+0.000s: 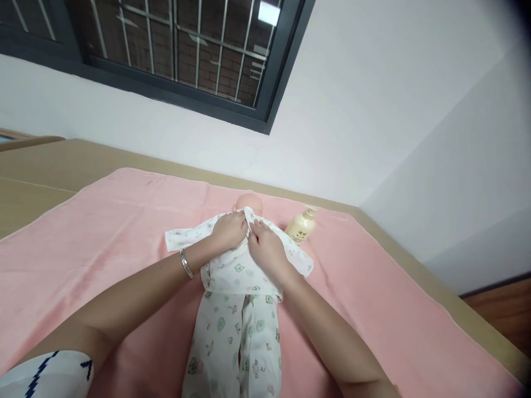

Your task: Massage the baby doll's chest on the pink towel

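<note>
A doll lies on its back on a pink blanket, its bald head (249,203) at the far end. It wears a white printed top (238,275) with the sleeves spread sideways, and matching trousers (219,337). My left hand (229,230) is closed on the top's fabric near the neckline. Close beside it, my right hand (265,246) has its fingers bent together on the top's front, at the collar edge. The fabric between the hands is drawn up and covers the lower part of the doll's head.
A pale yellow pump bottle (301,225) leans on the pink blanket (360,287), just right of the doll. Beyond the blanket runs a tan surface edge (166,165) against a white wall. A dark-framed window (174,83) with bars is above.
</note>
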Demonstrator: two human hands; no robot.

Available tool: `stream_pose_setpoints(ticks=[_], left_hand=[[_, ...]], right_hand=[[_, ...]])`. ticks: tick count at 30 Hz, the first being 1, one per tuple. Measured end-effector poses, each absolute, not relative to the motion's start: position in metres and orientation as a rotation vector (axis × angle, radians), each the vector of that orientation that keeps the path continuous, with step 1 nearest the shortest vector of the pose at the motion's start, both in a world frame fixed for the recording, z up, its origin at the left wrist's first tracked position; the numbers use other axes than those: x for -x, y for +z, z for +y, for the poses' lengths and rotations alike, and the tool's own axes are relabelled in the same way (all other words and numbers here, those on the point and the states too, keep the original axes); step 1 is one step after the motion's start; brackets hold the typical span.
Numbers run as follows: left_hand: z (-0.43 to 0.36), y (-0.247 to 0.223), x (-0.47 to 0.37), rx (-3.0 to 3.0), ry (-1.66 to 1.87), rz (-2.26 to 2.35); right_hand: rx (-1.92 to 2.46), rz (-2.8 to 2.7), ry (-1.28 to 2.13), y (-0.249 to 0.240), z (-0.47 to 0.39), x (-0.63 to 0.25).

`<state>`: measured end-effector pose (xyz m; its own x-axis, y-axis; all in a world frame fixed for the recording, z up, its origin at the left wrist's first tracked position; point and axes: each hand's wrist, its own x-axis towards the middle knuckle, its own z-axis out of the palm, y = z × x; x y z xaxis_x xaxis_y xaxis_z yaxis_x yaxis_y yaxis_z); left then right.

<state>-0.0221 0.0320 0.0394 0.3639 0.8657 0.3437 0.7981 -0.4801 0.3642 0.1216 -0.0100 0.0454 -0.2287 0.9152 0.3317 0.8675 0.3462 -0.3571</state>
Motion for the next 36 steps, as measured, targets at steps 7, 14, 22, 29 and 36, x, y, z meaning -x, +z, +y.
stream_pose_setpoints(ticks=[7,14,22,29,36], left_hand=[[0.011,0.041,0.010,-2.642,0.716,1.519],[0.025,0.042,0.020,-2.505,0.792,1.470],[0.034,0.017,0.015,-2.412,0.948,1.579],[0.031,0.011,0.015,-2.304,1.053,1.683],[0.028,0.012,0.015,-2.335,1.044,1.698]], right_hand=[[1.431,-2.124,0.254,0.047,0.014,-0.138],[1.521,-2.174,0.046,0.044,-0.003,-0.124],[1.506,-2.037,0.289,0.047,0.011,-0.136],[1.644,-2.001,0.139,0.052,0.013,-0.143],[1.466,-2.111,0.205,0.042,0.015,-0.134]])
